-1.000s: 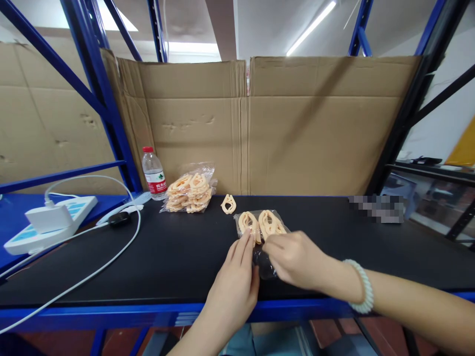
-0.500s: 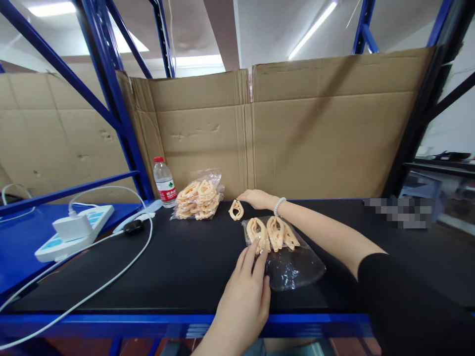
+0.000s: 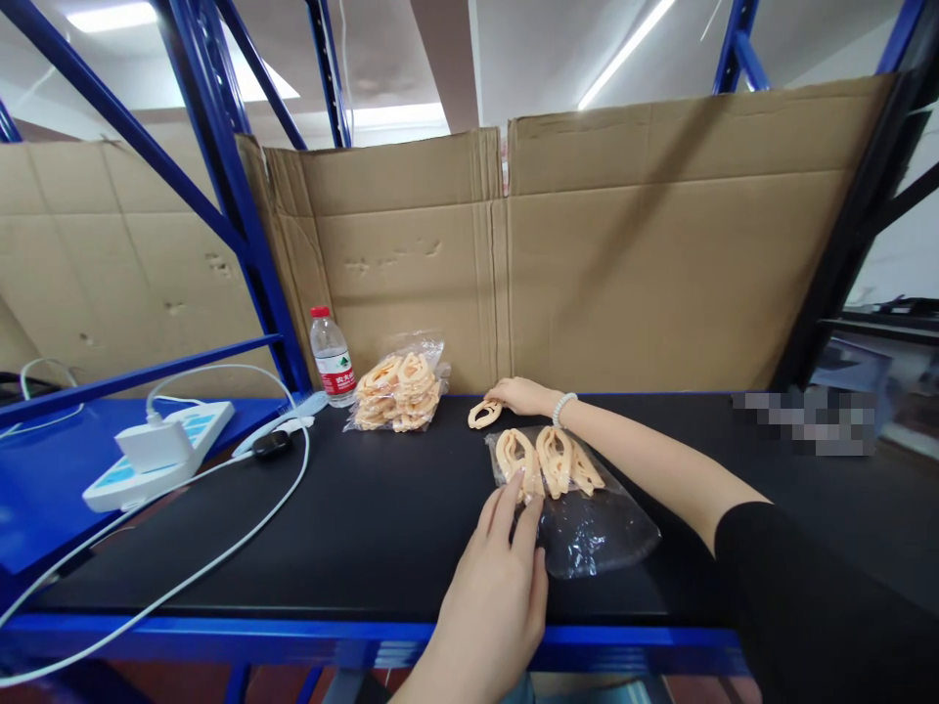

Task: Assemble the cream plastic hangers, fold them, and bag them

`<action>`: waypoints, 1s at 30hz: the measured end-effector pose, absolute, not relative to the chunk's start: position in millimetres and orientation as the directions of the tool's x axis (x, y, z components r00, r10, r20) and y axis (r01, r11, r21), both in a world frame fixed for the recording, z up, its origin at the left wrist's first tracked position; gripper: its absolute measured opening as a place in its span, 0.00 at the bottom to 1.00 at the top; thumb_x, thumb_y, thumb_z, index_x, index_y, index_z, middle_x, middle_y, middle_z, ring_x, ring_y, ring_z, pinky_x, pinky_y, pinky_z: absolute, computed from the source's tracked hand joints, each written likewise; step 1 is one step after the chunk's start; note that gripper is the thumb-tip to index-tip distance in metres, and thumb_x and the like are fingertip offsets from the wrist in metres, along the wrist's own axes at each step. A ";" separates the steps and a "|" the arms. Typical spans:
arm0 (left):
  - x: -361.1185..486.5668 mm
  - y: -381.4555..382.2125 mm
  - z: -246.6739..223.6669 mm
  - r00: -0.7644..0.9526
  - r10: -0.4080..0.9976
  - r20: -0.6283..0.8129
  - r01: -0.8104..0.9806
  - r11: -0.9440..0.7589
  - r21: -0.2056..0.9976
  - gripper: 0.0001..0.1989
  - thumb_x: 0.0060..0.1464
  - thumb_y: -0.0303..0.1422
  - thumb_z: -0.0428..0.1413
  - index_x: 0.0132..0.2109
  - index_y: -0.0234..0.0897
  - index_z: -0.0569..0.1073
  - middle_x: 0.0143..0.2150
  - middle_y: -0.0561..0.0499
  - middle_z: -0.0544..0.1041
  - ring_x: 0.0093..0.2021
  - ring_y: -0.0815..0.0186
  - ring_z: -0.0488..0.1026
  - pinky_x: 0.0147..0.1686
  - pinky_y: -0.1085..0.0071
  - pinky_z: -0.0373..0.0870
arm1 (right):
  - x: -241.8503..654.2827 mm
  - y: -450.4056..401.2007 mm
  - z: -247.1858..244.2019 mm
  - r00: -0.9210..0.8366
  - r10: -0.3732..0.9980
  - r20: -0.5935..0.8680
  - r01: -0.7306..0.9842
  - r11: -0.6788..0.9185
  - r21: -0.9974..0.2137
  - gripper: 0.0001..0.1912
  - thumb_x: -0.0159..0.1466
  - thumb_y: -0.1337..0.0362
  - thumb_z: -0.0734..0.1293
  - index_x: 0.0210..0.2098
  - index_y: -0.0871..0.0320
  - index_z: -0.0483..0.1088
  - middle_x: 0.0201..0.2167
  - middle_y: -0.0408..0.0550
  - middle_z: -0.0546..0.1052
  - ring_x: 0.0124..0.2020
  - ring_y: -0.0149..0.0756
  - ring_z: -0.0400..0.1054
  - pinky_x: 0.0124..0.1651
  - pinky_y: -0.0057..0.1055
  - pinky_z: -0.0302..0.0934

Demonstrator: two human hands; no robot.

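A peach-coloured folding hanger (image 3: 484,415), folded into a loop, is pinched in the fingers of my right hand (image 3: 524,396) at the back of the black table. Closer to me lies a clear plastic bag (image 3: 598,548) with several folded hangers (image 3: 556,462) of the same kind in its far part. My left hand (image 3: 495,577) rests with stretched fingers on the left side of this bag, fingertips touching the nearest hanger. Behind and to the left stands a fuller clear bag of hangers (image 3: 400,391), apart from both hands.
A water bottle (image 3: 333,357) with a red cap stands beside the full bag. At left are a power strip (image 3: 201,422), a plugged-in white charger (image 3: 153,445) and a looping white cable (image 3: 293,479). Cardboard panels (image 3: 646,264) wall the back, between blue rack posts.
The hanger at my right hand has tipped from a raised, tilted pose to lying flatter. My left hand stays on the bag. The whole view has shifted slightly.
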State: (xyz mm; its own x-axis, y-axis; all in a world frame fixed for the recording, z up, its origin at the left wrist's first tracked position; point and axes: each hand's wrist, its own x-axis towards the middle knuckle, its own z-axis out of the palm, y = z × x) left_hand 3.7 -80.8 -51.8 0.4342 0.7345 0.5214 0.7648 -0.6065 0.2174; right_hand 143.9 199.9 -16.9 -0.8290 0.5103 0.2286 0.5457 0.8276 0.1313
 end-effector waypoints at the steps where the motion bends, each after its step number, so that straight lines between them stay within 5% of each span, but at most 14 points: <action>1: 3.8 -80.9 -51.5 0.433 0.736 0.520 0.763 -0.606 0.223 0.25 0.59 0.25 0.45 0.63 0.36 0.60 0.67 0.40 0.55 0.66 0.53 0.55 0.60 0.53 0.63 | 150.3 198.5 -17.9 -0.820 0.523 0.234 0.558 0.820 0.125 0.18 0.64 0.75 0.60 0.52 0.63 0.70 0.46 0.59 0.75 0.48 0.40 0.68 0.49 0.32 0.59; 11: 5.2 -86.5 -47.3 0.431 0.761 0.485 0.769 -0.591 0.243 0.27 0.57 0.24 0.45 0.64 0.33 0.57 0.68 0.38 0.53 0.66 0.53 0.53 0.60 0.53 0.62 | 226.9 169.7 -27.9 -0.778 0.579 0.242 0.612 0.786 0.086 0.17 0.68 0.66 0.56 0.47 0.66 0.74 0.39 0.60 0.75 0.39 0.43 0.70 0.45 0.37 0.64; 18: 5.5 -86.8 -47.8 0.423 0.761 0.491 0.765 -0.591 0.255 0.26 0.58 0.24 0.45 0.64 0.34 0.59 0.67 0.39 0.55 0.65 0.52 0.54 0.60 0.52 0.62 | 291.2 123.7 -48.7 -0.662 0.641 0.389 0.689 0.724 -0.020 0.24 0.70 0.58 0.50 0.47 0.64 0.73 0.39 0.59 0.71 0.38 0.44 0.69 0.46 0.41 0.66; 30: 5.4 -88.3 -46.5 0.420 0.765 0.488 0.767 -0.587 0.259 0.26 0.57 0.24 0.47 0.63 0.34 0.60 0.67 0.40 0.55 0.65 0.53 0.54 0.61 0.52 0.61 | 312.5 103.1 -52.4 -0.706 0.566 0.425 0.658 0.747 0.098 0.17 0.68 0.63 0.54 0.47 0.60 0.71 0.40 0.55 0.74 0.40 0.41 0.71 0.44 0.37 0.68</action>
State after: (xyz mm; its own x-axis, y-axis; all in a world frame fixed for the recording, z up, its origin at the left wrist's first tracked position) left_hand 5.4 -88.3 -46.5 0.4201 0.7649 0.4883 0.7674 -0.5867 0.2588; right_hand 312.5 103.1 -52.4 -0.7062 0.5660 0.4253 0.6577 0.7469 0.0980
